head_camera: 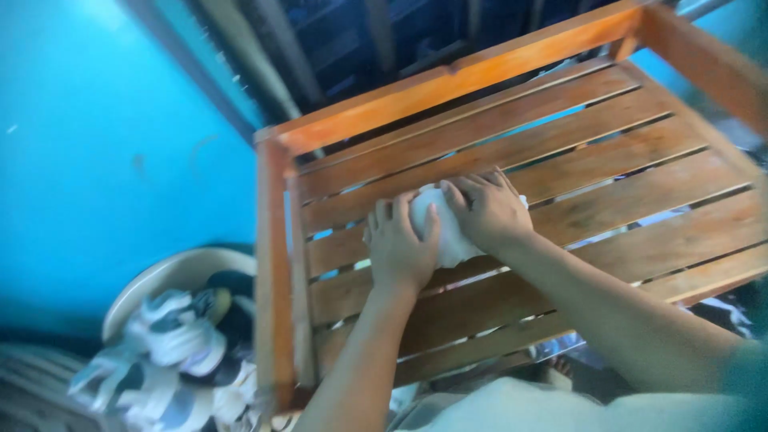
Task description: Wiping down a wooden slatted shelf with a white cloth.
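**Two hands pressed on a white cloth atop a slatted wooden rack**

Down by the bright blue wall (104, 144), a round cream-coloured plastic basin (172, 268) sits on the floor, and it holds a heap of sports shoes in white, grey and black (172, 336), piled loosely and spilling past the rim toward the lower edge. The picture is too blurred to count them.

Beside the basin stands an orange-brown wooden rack with a slatted top (576, 160), its raised frame running along the near-left and far edges. Gaps between the slats show blue and pale scraps below, too blurred to tell what they are.

A crumpled white cloth (448, 240) lies on the slats near the middle of the rack, toward its left side. The left hand (398, 246) rests flat on the cloth's left part, fingers spread and laid over it rather than curled around it. The right hand (486, 210) lies across the cloth's upper right, fingers bent down onto the fabric, pressing it against the wood. The two hands touch over the cloth.
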